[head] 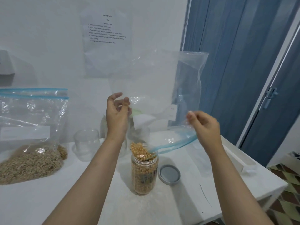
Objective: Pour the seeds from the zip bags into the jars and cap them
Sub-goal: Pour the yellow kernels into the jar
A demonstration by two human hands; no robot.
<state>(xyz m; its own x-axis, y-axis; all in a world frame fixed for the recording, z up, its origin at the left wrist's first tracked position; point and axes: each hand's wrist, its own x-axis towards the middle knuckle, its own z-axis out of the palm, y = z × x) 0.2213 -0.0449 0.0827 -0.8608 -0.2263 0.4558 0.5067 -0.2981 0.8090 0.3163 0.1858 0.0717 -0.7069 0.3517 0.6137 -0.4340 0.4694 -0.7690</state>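
On the far left of a white table [48,200], a zip bag of brown grain [30,143] slumps upright with its blue seal at the top, not yet emptied. Just to its right stands an empty clear jar [86,146]. Next, the person's left hand [117,112] pinches one side of an upturned, nearly empty zip bag [155,88], which is raised above the table. Its blue-edged mouth dips into the open jar of yellow seeds [144,171], which looks full to the brim. The right hand [205,125] pinches the bag's opposite edge. To finish this pour well, keep the mouth inside the rim and shake gently so stragglers drop in rather than scatter. A grey lid [170,174] lies just right of the jar, ready for capping. Behind is a white wall with a printed instruction sheet [107,30]; a blue door [243,62] stands at right.
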